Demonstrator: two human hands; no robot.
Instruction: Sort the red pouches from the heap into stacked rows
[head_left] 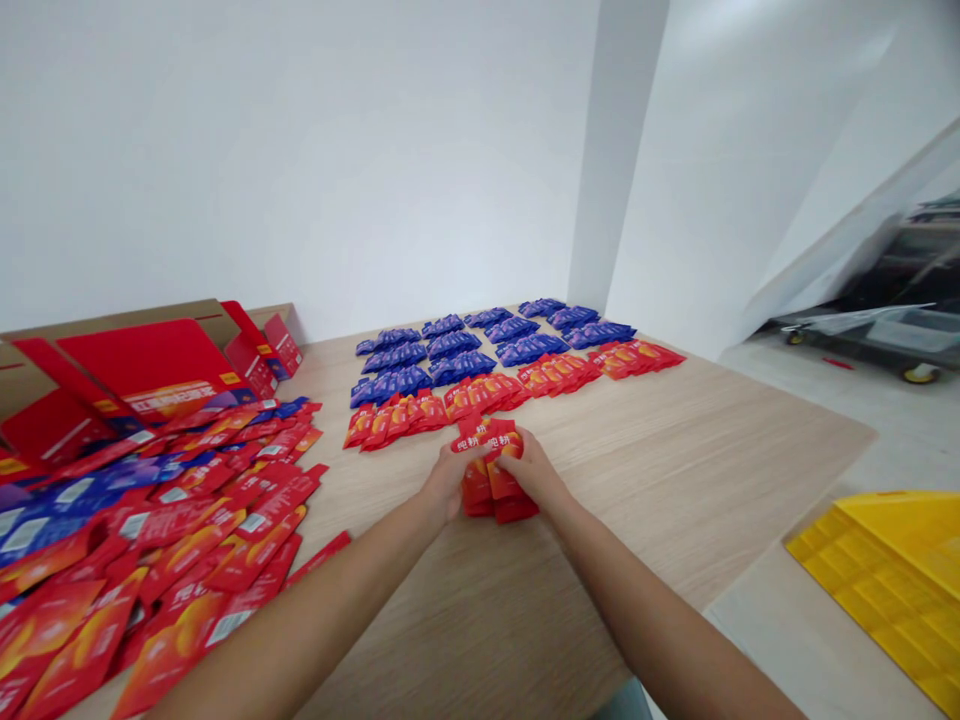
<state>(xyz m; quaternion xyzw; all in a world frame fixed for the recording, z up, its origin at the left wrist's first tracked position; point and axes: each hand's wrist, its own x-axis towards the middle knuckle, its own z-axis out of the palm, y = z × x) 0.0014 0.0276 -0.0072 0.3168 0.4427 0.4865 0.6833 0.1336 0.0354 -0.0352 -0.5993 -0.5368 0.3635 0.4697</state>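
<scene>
My left hand (448,478) and my right hand (537,470) are closed on a few red sachets (491,490) near the middle of the table. One hand grips each side, with the thumbs across the sachets' printed fronts. Just beyond them lies a row of overlapping red sachet groups (486,394). Behind that row are several groups of blue sachets (454,345), laid out in rows toward the wall. How many sachets are in my hands is partly hidden by my fingers.
A large loose heap of red and blue sachets (217,540) covers the table's left side. Behind it stands an open red box (142,365). A yellow crate (885,570) is at the lower right beyond the wooden table's edge (787,490). A cart (892,340) stands farther back.
</scene>
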